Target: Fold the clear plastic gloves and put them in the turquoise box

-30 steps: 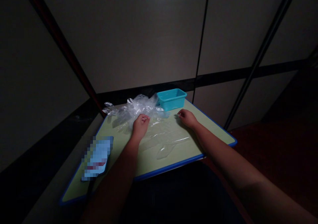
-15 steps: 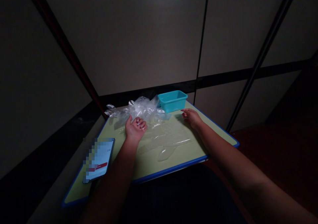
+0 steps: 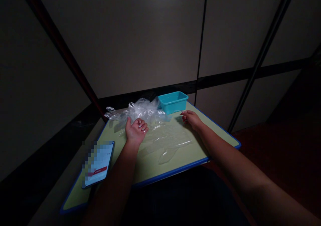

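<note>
My left hand (image 3: 136, 130) is palm up with its fingers loosely curled and thumb apart, and it holds nothing. Just beyond it lies a crumpled pile of clear plastic gloves (image 3: 141, 109). My right hand (image 3: 190, 118) is over the table near a turquoise basket (image 3: 173, 104), its fingers bent and apart, with nothing seen in them. Between my hands and the near edge, a clear plastic glove (image 3: 172, 142) lies spread flat on the yellow tabletop (image 3: 150, 169).
A phone (image 3: 100, 165) with a lit screen rests at the table's left side, beside my left forearm. Blue trim (image 3: 175, 168) edges the table. Panelled cabinet doors (image 3: 140, 42) stand right behind it.
The view has shifted slightly. Both hands stay in nearly the same places, the right hand's fingers a little more bent. The gloves, basket and phone lie as before.
</note>
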Tool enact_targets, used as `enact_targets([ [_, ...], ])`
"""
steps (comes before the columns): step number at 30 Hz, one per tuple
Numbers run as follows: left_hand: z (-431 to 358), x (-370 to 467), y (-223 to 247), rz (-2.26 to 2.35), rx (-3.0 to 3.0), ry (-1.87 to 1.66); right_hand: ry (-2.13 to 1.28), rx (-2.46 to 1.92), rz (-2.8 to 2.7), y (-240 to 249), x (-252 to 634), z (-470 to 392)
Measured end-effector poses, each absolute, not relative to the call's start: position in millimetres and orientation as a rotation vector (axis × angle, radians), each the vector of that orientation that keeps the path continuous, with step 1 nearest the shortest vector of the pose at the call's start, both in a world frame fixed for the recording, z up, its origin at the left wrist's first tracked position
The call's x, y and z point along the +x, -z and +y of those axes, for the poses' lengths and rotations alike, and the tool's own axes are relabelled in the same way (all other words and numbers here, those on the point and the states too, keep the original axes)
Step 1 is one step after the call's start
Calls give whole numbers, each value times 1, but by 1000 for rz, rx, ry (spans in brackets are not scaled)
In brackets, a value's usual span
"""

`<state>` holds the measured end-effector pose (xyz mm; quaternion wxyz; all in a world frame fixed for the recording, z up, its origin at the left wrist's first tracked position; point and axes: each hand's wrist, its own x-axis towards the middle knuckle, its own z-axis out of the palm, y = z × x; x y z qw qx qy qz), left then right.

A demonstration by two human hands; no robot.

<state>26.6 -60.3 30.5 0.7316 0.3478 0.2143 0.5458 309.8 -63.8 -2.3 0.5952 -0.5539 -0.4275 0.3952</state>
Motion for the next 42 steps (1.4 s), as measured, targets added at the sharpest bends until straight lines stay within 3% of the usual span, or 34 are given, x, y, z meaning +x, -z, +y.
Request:
enact_targets([
  [17,-61,26,-32,445,854,-1241,-836,-1314,-1206,13,310,-58],
  [23,-62,43,-21,1039,1630,-1238,-641,-1420,-1403,22,312,-54],
  [26,-76,54,-15,1059,2201,-958,-598,-1448,-1460,24,313,-53],
  [30,-95,62,-13,1072,2524,-480,-495,-1520,-1510,23,311,-53],
  [42,-100,66,-5,1160,2580,8,-113,-1480,-1761,12,299,-70],
])
